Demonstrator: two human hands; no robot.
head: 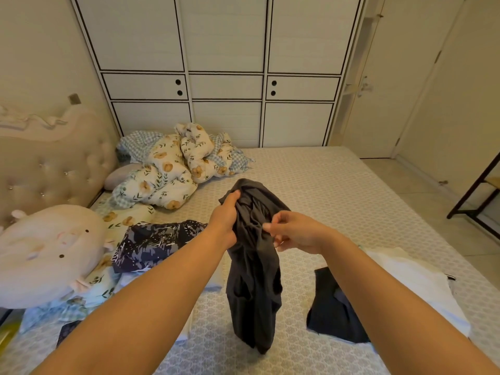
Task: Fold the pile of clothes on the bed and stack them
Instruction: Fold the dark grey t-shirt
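We see the bed (pixel 338 185) filling most of the view, with a wardrobe (pixel 224 71) behind it. A floral quilt (pixel 173 169) lies bunched near the headboard (pixel 51 163), and a plush pillow (pixel 46 253) sits at the left edge. A patterned cloth (pixel 154 242) lies beside that pillow; a white garment (pixel 422 282) and a dark folded piece (pixel 332 312) lie on the right. Between our arms a grey garment (pixel 254 280) hangs above the mattress, crumpled. Our left hand (pixel 226 220) grips its upper part, fingers curled round the bunched fabric. Our right hand (pixel 297 234) pinches a fold at the garment's edge, its other fingers loosely bent.
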